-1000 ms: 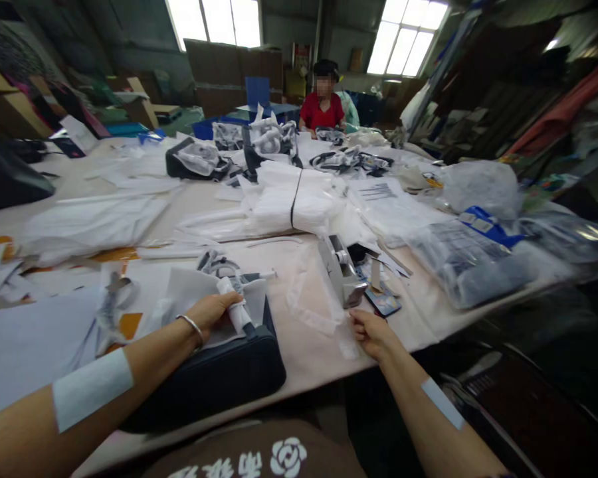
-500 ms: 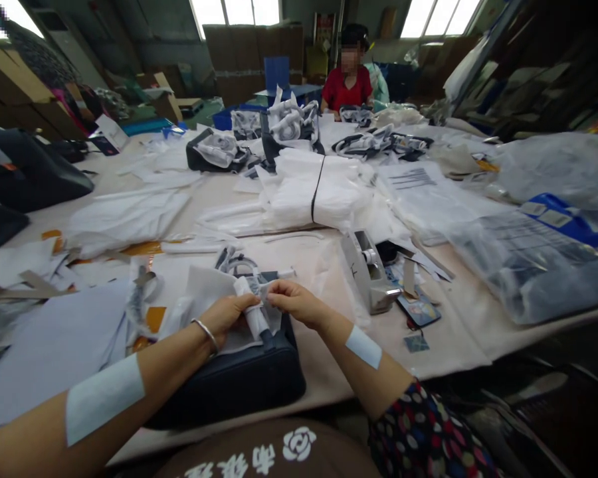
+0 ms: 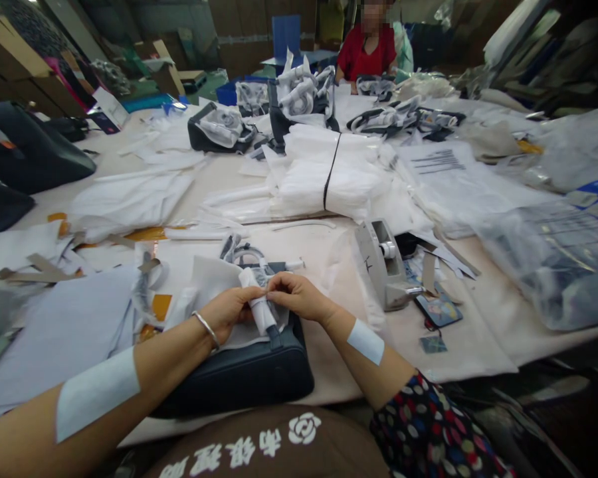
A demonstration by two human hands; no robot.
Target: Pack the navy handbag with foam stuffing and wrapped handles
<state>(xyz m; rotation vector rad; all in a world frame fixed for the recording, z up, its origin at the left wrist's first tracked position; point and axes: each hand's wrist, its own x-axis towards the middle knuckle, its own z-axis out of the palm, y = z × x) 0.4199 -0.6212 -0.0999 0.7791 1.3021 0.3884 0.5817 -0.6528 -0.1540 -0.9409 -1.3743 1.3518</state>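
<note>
A dark navy bag (image 3: 249, 375) lies at the table's near edge in front of me. Its strap or handle is wrapped in white paper (image 3: 260, 307). My left hand (image 3: 229, 311), a bangle on its wrist, is closed around the wrapped handle from the left. My right hand (image 3: 295, 295) pinches the paper wrap from the right, fingers pressed together on it. More white paper sheets (image 3: 206, 282) lie under and behind the bag.
A grey tape dispenser (image 3: 385, 264) stands right of the bag, with cards (image 3: 438, 310) beside it. A tied bundle of white paper (image 3: 329, 172) lies mid-table, clear plastic packs (image 3: 548, 259) at right, black bags (image 3: 24, 159) at left. A person in red (image 3: 369, 50) sits at the far end.
My right hand left the table edge by the tape dispenser and came to the paper-wrapped handle, now pinching it. My left hand kept its hold. The view tilted down.
</note>
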